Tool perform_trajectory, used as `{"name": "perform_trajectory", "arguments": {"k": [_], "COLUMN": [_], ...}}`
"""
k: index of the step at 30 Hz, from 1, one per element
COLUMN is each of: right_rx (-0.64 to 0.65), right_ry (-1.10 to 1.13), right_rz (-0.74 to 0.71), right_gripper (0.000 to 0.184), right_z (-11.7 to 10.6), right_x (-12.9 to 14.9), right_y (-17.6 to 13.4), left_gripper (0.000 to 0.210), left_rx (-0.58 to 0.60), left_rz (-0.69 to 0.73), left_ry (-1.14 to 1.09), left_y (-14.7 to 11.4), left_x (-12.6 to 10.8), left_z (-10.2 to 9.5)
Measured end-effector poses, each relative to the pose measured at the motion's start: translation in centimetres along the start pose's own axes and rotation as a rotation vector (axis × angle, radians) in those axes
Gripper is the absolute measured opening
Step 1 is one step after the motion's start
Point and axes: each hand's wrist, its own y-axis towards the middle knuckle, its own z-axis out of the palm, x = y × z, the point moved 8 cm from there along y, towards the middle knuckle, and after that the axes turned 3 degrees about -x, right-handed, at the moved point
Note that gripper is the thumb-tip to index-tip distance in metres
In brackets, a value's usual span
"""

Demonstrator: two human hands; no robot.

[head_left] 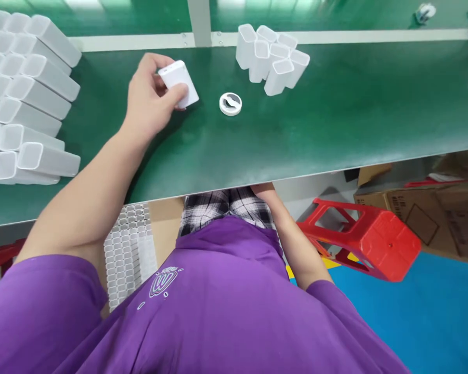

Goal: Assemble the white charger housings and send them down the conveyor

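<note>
Above the green work surface, my left hand [151, 98] is closed on a small white rectangular case [179, 82], thumb across its face and fingers behind it. Small openings show along the case's top end. Just right of it, a round white disc [230, 104] with a grey and white centre lies flat on the surface. Only the back part of my right hand [263, 191] shows, low by my lap at the table's front edge. The table hides its fingers, so I cannot see whether it holds anything.
Several white open-ended sleeves [280, 78] stand grouped at the back. Many more sleeves [42, 98] lie stacked on the left. Beneath the green table [354, 114], a box of white pieces [120, 254] sits left of my legs. A red stool [390, 244] and cardboard boxes [421, 218] are at right.
</note>
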Motion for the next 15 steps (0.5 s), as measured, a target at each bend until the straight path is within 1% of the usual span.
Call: {"name": "perform_trajectory", "arguments": {"k": [2,5,8,12,15], "right_rx": [0.028,0.074,0.102,0.119,0.144], "right_ry": [-0.019,-0.038,-0.060,-0.090,-0.110], "right_rz": [-0.004,-0.062,-0.115,-0.133,-0.142], "right_gripper": [0.038,0.034,0.033,0.034,0.031], "right_z": [0.6,1.3,1.6,1.7,2.1], "right_x": [0.3,1.6,2.9,3.6,3.8], "right_y": [-0.6,-1.4,-1.6,-1.6,-1.7], "left_gripper": [0.031,0.030,0.041,0.057,0.061], "left_rx": [-0.019,-0.055,-0.091,-0.107,-0.085], "left_rz": [-0.003,-0.053,-0.094,-0.072,-0.068], "left_ry": [0.048,0.070,0.051,-0.011,0.010], "left_y": [-0.1,-0.2,-0.2,-0.2,-0.2], "left_x": [-0.2,0.0,0.4,0.7,0.9], "left_z": [-0.3,-0.8,-1.0,-1.0,-0.7]}}
